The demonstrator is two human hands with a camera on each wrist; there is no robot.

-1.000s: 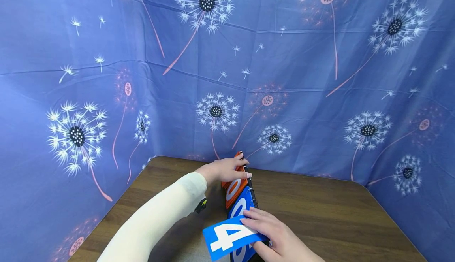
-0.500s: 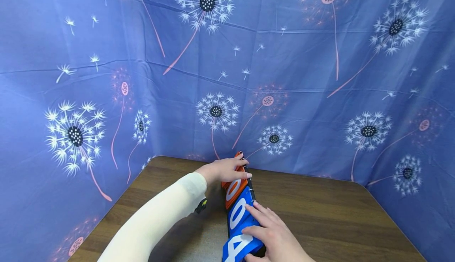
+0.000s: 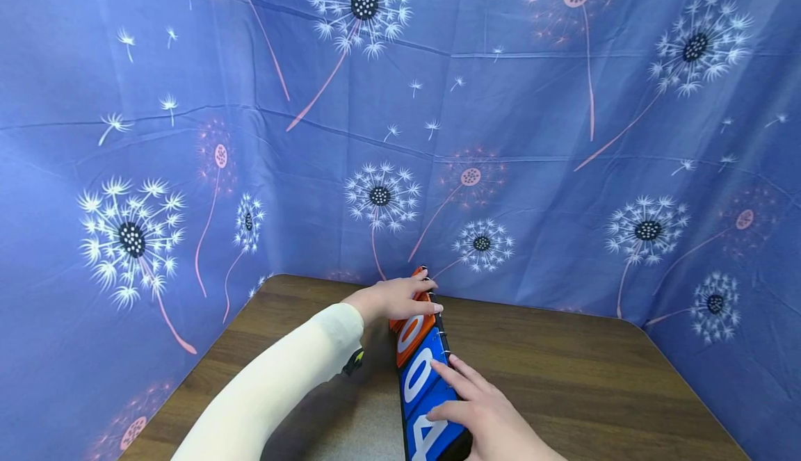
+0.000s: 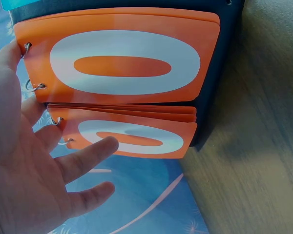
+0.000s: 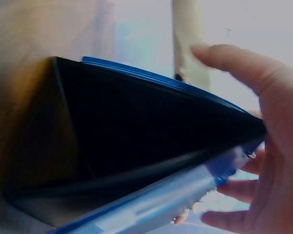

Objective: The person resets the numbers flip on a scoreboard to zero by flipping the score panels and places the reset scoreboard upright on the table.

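Note:
A flip scoreboard (image 3: 402, 391) with a black folding stand and ringed number cards stands tent-like on the table. Its far half carries orange 0 cards (image 4: 124, 66). On the nearer half, a blue 0 card (image 3: 416, 375) lies beside a blue 4 card (image 3: 428, 437), both against the sloping face. My left hand (image 3: 394, 299) rests across the ridge by the orange cards, fingers mostly straight and spread. Over the blue end, my right hand (image 3: 491, 412) lies with extended fingers along the ridge. The right wrist view shows the stand's dark hollow inside, with the right thumb (image 5: 234, 61) apart from the cards.
The wooden table (image 3: 563, 377) extends to both sides of the scoreboard. A blue dandelion-print curtain (image 3: 532, 120) hangs behind and at the sides. A pale sleeve (image 3: 281, 377) covers the left arm, with a small black-and-yellow item (image 3: 354, 361) under the cuff.
The blue 4 card has turned down from sticking out to the left and now lies against the scoreboard. My right hand has moved slightly and let the card go. The left hand stays put.

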